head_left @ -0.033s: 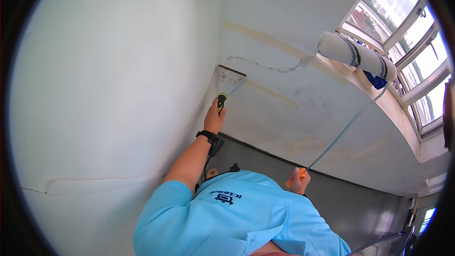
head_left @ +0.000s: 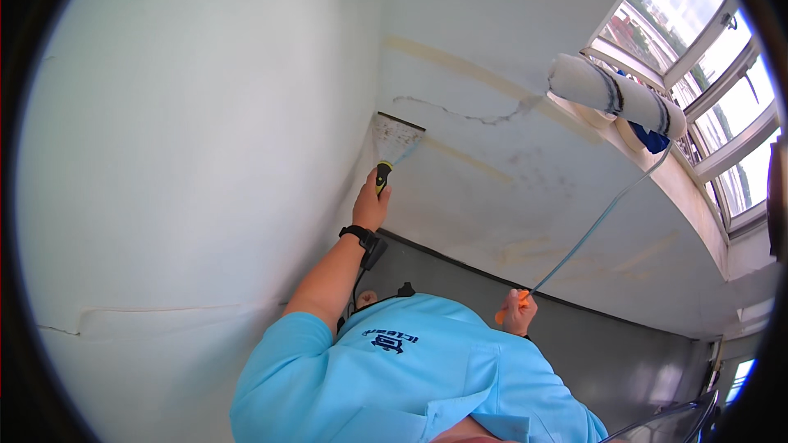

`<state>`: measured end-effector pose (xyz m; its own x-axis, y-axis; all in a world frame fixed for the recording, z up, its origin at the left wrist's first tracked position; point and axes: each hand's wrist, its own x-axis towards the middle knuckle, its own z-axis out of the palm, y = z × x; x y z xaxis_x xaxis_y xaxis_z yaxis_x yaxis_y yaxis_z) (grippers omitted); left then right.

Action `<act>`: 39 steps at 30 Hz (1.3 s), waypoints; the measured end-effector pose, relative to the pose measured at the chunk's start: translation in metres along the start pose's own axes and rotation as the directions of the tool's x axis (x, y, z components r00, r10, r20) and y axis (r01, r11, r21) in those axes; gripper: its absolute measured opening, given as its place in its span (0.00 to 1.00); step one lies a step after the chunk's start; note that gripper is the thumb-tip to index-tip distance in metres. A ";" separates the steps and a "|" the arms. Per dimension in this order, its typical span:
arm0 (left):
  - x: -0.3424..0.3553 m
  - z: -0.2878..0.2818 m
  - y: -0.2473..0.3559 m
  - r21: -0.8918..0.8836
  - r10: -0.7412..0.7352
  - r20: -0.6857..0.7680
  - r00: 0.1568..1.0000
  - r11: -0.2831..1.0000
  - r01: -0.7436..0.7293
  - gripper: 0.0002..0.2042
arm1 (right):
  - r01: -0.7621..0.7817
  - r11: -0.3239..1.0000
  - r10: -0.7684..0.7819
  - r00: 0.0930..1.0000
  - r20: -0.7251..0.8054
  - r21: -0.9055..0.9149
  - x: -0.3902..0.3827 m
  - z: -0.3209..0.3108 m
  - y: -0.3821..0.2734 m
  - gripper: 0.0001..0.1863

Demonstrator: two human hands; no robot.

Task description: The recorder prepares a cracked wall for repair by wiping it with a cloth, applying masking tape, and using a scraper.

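My left hand (head_left: 372, 203) is wrapped around the black and yellow handle of a wide scraper (head_left: 400, 138). Its blade points up, flat along the pale wall (head_left: 460, 221) close to the corner; contact is hard to judge. Whitish smears mark the blade. In my right hand (head_left: 519, 314), low at my side, is the orange handle of a paint roller (head_left: 579, 246). From there a long, thin metal rod runs up to a fluffy white sleeve with dark stripes (head_left: 616, 97), raised in front of the windowsill.
An irregular crack (head_left: 468, 117) crosses the wall beside the scraper, with yellowish streaks (head_left: 468, 70) around it. A second wall (head_left: 189, 156) rises on the left. Windows (head_left: 698, 57) and a curved sill (head_left: 698, 221) are at the right. Dark grey panelling (head_left: 607, 344) lies below the wall.
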<state>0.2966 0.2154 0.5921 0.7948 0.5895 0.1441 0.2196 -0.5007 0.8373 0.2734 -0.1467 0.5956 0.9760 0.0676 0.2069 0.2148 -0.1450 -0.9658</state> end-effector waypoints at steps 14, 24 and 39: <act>-0.002 0.005 -0.008 -0.027 0.010 -0.005 1.000 1.000 -0.010 0.23 | 0.010 1.000 -0.010 1.000 -0.001 -0.026 -0.001 -0.002 0.005 0.13; -0.015 0.007 -0.017 0.003 0.021 0.083 0.996 1.000 -0.022 0.22 | 0.022 0.999 -0.022 1.000 -0.015 -0.032 0.006 0.003 0.005 0.15; -0.011 0.007 -0.009 0.037 -0.015 0.019 1.000 0.999 0.014 0.23 | -0.008 0.997 0.009 1.000 0.017 -0.077 -0.009 -0.007 0.004 0.15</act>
<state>0.2896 0.2088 0.5786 0.8020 0.5848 0.1219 0.2513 -0.5154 0.8193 0.2653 -0.1553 0.5911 0.9772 0.0826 0.1955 0.2093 -0.2214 -0.9525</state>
